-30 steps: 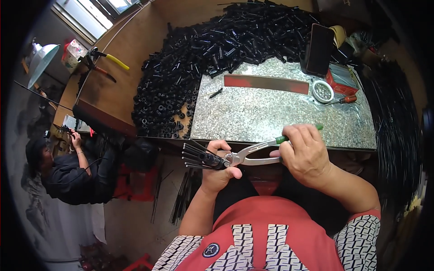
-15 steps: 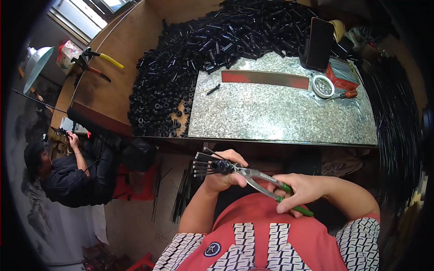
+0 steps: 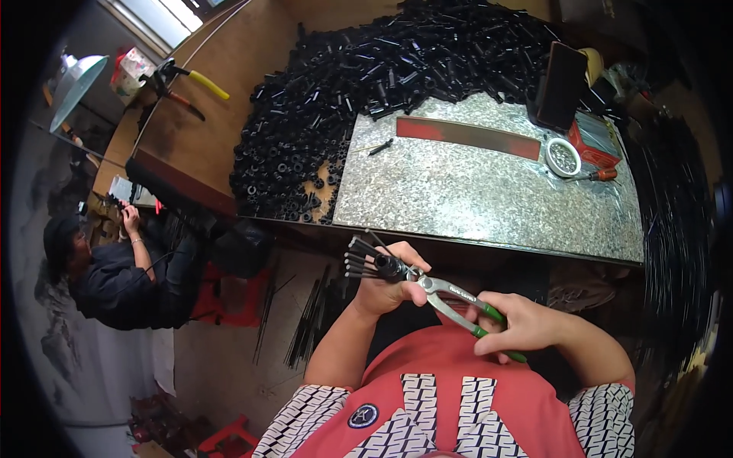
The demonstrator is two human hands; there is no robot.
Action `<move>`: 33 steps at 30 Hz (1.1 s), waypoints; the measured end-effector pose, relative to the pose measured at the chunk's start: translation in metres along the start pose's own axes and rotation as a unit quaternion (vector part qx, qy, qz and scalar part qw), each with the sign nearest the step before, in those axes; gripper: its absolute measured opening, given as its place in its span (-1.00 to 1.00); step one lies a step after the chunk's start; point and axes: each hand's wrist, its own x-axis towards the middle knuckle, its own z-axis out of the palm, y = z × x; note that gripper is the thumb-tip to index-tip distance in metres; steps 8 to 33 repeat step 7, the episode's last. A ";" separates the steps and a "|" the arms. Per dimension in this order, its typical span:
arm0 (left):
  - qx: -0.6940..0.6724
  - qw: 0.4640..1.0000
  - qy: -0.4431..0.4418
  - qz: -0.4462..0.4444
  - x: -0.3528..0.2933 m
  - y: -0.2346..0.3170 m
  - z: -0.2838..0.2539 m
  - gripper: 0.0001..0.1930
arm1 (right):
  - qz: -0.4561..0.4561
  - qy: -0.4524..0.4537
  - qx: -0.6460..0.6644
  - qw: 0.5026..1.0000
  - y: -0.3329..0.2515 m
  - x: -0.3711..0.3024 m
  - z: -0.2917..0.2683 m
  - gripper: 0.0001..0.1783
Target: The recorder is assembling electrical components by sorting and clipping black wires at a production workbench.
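Observation:
Above my lap, my left hand (image 3: 380, 296) grips a black round hub (image 3: 389, 266) from which several thin black rods (image 3: 360, 261) stick out on the left. My right hand (image 3: 523, 322) is wrapped round the green-handled pincers (image 3: 458, 294), whose handles stand somewhat apart. The metal jaws of the pincers reach the right side of the hub, beside my left thumb and fingers. What exactly lies between the jaws is too small and partly hidden to make out.
Ahead stands a speckled worktop (image 3: 458, 195) beside a large heap of black parts (image 3: 321, 114). On it lie a red-brown strip (image 3: 469, 137), a white bowl of small metal pieces (image 3: 563, 158), a screwdriver (image 3: 603, 175) and a propped phone (image 3: 563, 88). At left, another person (image 3: 122, 282) works.
The whole view has shifted and tilted a little, so the worktop appears further right. Both hands keep hold of the hub and the pincers, with little visible change between them.

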 end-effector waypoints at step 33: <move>-0.011 1.000 0.006 -0.017 -0.001 0.015 0.007 -0.22 | -0.282 0.293 -0.548 0.731 0.033 0.002 -0.013 -0.28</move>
